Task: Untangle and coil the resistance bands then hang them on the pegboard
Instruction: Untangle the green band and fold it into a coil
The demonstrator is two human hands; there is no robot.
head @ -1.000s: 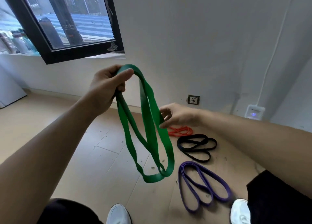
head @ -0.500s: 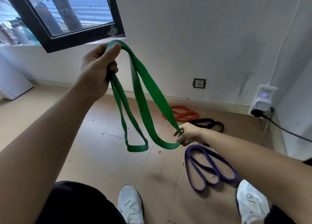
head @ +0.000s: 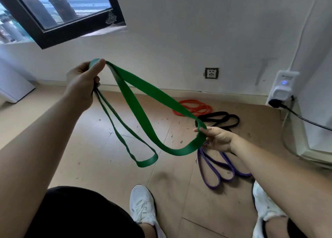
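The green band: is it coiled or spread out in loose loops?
Spread out. The green band forms two loose loops: left hand grips the tops, right hand holds one aside.

Arms: I see the left forearm (head: pixel 36 148) and right forearm (head: pixel 278 175) bare.
Shorts: black shorts (head: pixel 80 214), lower left of frame.
Shoes: white left trainer (head: pixel 142 207) bottom centre, white right trainer (head: pixel 265 207) lower right, both grey-scuffed.

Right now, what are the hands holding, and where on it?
Both hold the green band: the left hand grips its bunched top, and the right hand pinches the far bend of one loop.
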